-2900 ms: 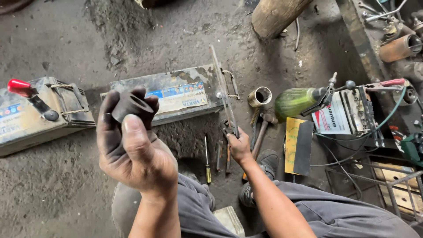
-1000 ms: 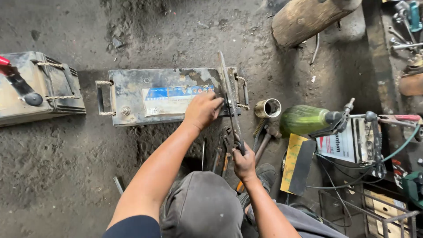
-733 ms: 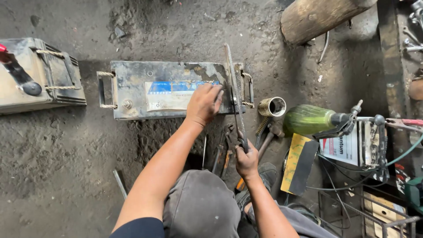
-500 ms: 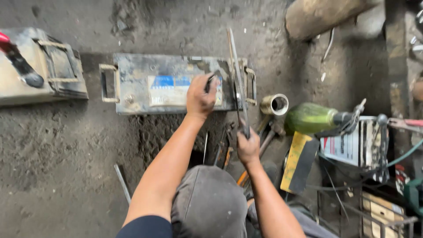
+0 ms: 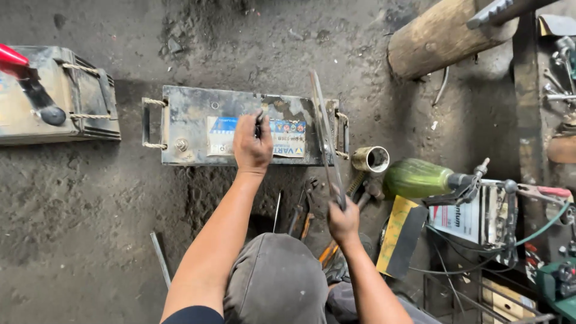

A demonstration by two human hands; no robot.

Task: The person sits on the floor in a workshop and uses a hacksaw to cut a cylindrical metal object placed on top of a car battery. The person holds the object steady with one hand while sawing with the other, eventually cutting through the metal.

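Head view, item one?
— Battery [image 5: 198,126], lying on the dirt floor [image 5: 90,228]. Left hand [image 5: 252,144] rests on its top, fingers closed round a small dark tool [image 5: 258,123] pressed to the casing.

And item two?
— Right hand [image 5: 343,221], fist closed on a long metal blade [image 5: 327,144]; the blade slants up across the battery's right end. Green bottle [image 5: 417,178] and metal cup [image 5: 370,159] just right of it.

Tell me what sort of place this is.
Probably a rough battery or scrap repair workshop: large grimy vehicle batteries sit on a dirt floor, hand tools lie scattered, and the right hand grips a long metal blade.
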